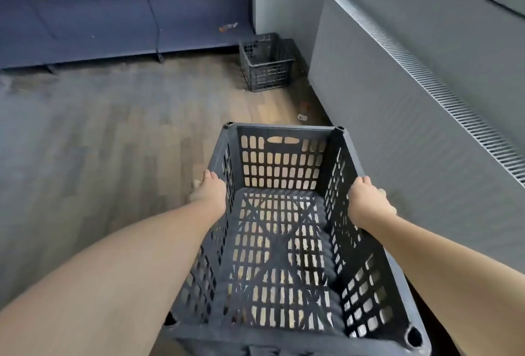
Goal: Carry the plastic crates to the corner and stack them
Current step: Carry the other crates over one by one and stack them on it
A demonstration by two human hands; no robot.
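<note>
- I hold a dark crate [284, 242] in front of me, clear of the floor [99, 142], open side up and empty.
- My left hand [211, 189] grips its left wall at the rim, thumb lying along the top edge and the fingers curled down the outside, mostly hidden from me.
- My right hand [366, 199] grips the right wall the same way, thumb on top and fingers wrapped over the outer face.
- Both grips sit toward the far half of the walls, so I judge the near end could sag; I would keep my wrists firm and the rim level while I walk.
- A radiator [397, 100] runs along the wall just to my right; I should steer the right wall of my load away from it.
- A small scrap [302, 117] lies on the floor near the radiator's foot, ahead of me and easy to step past.
- Further on, a second crate [265, 61] stands in the corner, upright and empty, beside a low blue shelf [113, 15].
- To stack well, I would come in square to it, line up the four corner posts, and lower straight down until mine seats, releasing only then.
</note>
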